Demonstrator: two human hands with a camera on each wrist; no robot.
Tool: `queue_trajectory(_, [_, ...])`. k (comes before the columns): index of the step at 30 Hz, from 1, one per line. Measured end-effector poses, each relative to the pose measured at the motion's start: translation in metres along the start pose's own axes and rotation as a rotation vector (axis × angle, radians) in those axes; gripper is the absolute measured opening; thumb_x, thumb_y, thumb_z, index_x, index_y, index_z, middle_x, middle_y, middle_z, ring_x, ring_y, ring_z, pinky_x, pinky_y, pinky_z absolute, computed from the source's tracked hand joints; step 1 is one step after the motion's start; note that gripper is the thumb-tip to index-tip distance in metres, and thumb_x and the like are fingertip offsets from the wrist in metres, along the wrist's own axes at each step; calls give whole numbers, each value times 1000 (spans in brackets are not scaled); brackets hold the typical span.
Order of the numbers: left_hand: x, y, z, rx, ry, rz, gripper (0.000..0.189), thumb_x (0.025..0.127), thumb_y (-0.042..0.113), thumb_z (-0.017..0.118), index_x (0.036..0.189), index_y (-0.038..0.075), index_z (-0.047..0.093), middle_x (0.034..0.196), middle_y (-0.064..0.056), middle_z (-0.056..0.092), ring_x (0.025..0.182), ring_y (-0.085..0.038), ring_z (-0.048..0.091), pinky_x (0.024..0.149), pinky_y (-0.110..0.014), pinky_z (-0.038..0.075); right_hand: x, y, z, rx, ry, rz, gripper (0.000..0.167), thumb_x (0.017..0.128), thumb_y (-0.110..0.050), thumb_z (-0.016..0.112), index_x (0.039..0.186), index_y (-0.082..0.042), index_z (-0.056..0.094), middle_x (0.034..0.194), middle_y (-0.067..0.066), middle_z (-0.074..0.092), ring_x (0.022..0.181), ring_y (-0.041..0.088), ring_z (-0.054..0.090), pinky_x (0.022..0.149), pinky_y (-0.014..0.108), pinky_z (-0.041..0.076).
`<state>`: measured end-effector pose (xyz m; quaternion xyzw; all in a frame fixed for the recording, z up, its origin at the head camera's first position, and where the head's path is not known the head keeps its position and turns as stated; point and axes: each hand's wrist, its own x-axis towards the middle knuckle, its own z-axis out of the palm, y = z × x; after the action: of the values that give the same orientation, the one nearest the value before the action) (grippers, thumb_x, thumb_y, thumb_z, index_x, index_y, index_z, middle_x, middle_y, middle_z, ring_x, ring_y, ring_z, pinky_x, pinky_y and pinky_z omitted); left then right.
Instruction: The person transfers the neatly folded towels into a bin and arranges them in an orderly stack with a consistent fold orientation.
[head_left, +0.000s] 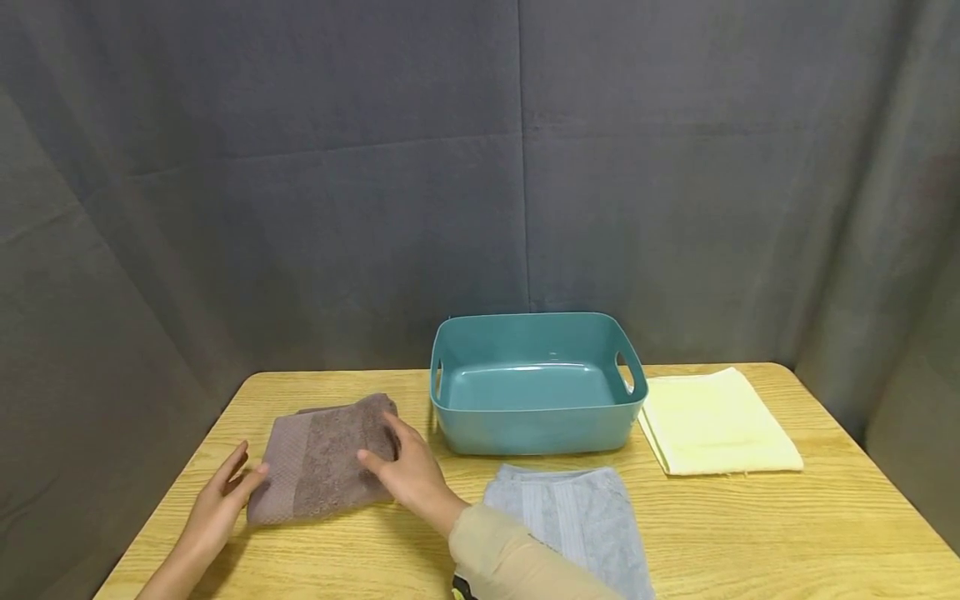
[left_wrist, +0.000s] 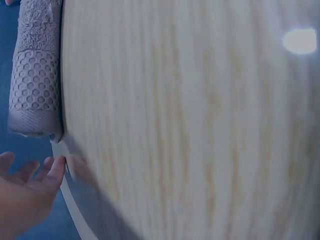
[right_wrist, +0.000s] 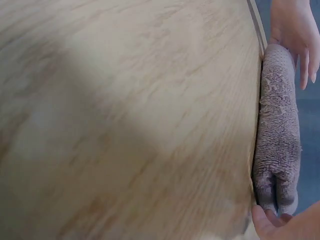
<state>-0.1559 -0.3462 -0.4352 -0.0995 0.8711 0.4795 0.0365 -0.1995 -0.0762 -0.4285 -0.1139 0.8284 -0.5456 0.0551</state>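
A folded brown towel [head_left: 330, 458] lies on the left part of the table; its side shows as a thick roll-like edge in the left wrist view. My left hand [head_left: 213, 508] is just off its left end, fingers spread and loosely bent; in the left wrist view a small gap separates the left hand [left_wrist: 32, 187] from the towel [left_wrist: 35, 75]. At the towel's right end, my right hand [head_left: 416, 475] touches it with thumb and forefinger spread apart. In the right wrist view, fingertips [right_wrist: 260, 217] meet the folded end of the towel [right_wrist: 277, 125].
A teal basin [head_left: 536, 429] with handle holes stands at the back middle of the wooden table [head_left: 750, 533]. Right of it lies a folded yellow towel [head_left: 720, 421]. A grey-blue towel [head_left: 585, 517] lies in front of the basin, partly behind my right sleeve [head_left: 517, 554].
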Motion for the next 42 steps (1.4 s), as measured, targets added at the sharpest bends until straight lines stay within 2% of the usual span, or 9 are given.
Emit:
queue_trajectory(4, [2,0,2,25,-13,-29,88,102,52,44,157,8,-8,159,-31,2,143,-52,11,113,-58,23,1,4,3,20,18,-1,73,92,-37,69,153,-13,37,152,15,40,138,37,39,107,55,36])
queue_trajectory(13, [5,4,10,66,-29,-33,92,101,52,47,157,4,-8,156,-37,7,141,-56,14,112,-60,24,2,8,12,48,53,25,78,89,-32,73,152,-5,36,149,20,41,135,40,41,106,54,38])
queue_trajectory(20, [8,8,11,63,-5,-88,97,99,56,50,156,1,-5,154,-39,11,140,-55,17,112,-60,25,3,8,18,59,52,40,82,87,-27,77,151,1,34,146,23,43,133,41,43,105,53,40])
queue_trajectory(25, [11,9,9,40,-31,-131,104,96,56,56,155,-5,-4,152,-42,12,139,-56,17,111,-62,25,4,8,19,66,71,44,82,83,-22,80,147,5,37,137,25,49,127,43,46,103,52,42])
queue_trajectory(28, [13,9,8,58,-52,-136,105,95,54,58,152,-11,0,151,-44,11,138,-57,17,110,-62,27,5,8,20,59,78,53,81,80,-20,82,144,9,40,133,25,51,126,42,46,104,51,41])
queue_trajectory(35, [14,6,9,159,-72,-149,101,94,56,58,143,-24,20,144,-47,22,130,-60,30,104,-63,35,5,10,20,14,46,96,83,76,-20,87,139,13,44,121,20,53,121,39,46,103,49,41])
queue_trajectory(38, [13,4,10,157,-70,-146,97,94,55,59,141,-24,27,143,-45,29,127,-59,35,102,-62,38,6,11,20,-4,38,84,79,75,-19,88,135,14,48,113,16,54,114,36,49,101,47,43])
queue_trajectory(42, [14,3,11,115,-51,-114,92,94,50,62,141,-22,29,136,-43,39,118,-53,48,95,-55,46,7,11,21,-19,37,70,73,74,-18,89,131,11,53,108,13,54,108,32,50,97,45,45])
